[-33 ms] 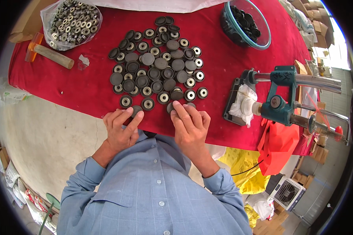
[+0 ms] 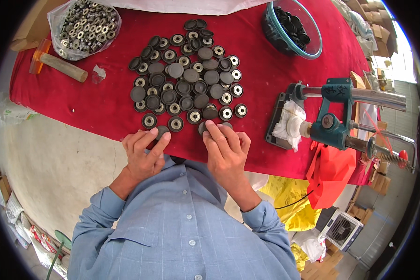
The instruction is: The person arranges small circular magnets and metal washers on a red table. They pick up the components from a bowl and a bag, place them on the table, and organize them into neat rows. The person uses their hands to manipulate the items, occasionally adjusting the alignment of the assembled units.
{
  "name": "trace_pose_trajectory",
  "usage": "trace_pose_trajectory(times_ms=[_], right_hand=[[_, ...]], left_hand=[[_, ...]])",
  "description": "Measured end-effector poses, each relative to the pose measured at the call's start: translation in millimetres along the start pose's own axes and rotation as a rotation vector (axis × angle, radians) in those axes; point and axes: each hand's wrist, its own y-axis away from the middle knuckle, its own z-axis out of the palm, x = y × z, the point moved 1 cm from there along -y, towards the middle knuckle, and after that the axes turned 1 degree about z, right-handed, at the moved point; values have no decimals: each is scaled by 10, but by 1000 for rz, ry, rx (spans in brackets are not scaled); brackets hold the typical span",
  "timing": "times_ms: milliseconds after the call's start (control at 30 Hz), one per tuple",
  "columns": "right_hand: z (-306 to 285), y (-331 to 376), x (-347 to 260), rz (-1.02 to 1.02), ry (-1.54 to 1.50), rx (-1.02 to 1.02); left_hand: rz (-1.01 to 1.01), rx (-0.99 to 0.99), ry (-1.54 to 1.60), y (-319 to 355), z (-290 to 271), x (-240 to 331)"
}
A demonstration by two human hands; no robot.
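Near the front edge of the red cloth, my left hand (image 2: 143,156) has a round black cap (image 2: 162,131) between its fingertips. My right hand (image 2: 228,151) pinches another black cap (image 2: 202,128), partly hidden by its fingers. A further black disc (image 2: 227,124) shows just beyond that hand's fingertips. Ahead of both hands lies a spread of several round black caps (image 2: 175,70). Some show a plain flat face, others a hollow side, and many carry a silver ring bearing (image 2: 176,123) in the middle.
A clear bag (image 2: 55,29) of loose bearings stands far left, beside an orange-headed mallet (image 2: 65,67). A blue-rimmed basin (image 2: 320,39) of black caps sits far right. A green hand press (image 2: 329,122) with a white-wrapped end stands right. A red bag (image 2: 332,177) hangs off the edge.
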Motion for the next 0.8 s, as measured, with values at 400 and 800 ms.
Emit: trace_pose_trajectory(times_ms=[400, 800], right_hand=[[-18, 187, -181, 51, 143, -62], [-163, -155, -9, 145, -94, 25]], left_hand=[[6, -14, -12, 16, -10, 2], [-164, -31, 203, -320, -251, -23]])
